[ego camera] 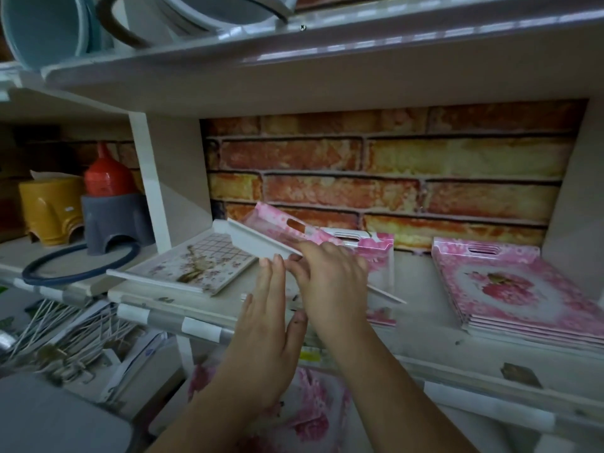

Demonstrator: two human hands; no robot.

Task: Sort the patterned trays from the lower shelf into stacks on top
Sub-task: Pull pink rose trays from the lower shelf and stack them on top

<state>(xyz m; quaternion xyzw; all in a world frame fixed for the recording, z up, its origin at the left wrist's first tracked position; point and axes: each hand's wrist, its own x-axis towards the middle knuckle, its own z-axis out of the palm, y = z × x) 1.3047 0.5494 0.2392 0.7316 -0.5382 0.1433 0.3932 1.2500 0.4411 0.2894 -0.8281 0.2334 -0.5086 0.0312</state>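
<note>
Above the grid-patterned tray (199, 266) on the shelf (425, 341), the right hand (330, 276) pinches a tilted white-backed tray (258, 241), the left hand (264, 325) flat-fingered just below, a pink floral stack (523, 289) well right.

The pink flower trays (519, 289) look like smooth, shiny plastic. The brown flower tray (196, 266) has a glossy top too. The tilted tray (261, 241) shows a plain white back — smooth and dull. The shelf (457, 351) looks painted and rough, with scuffed spots. The brick wall (392, 171) looks bumpy — maybe just printed paper. The yellow stool (50, 207) looks like shiny plastic.
</note>
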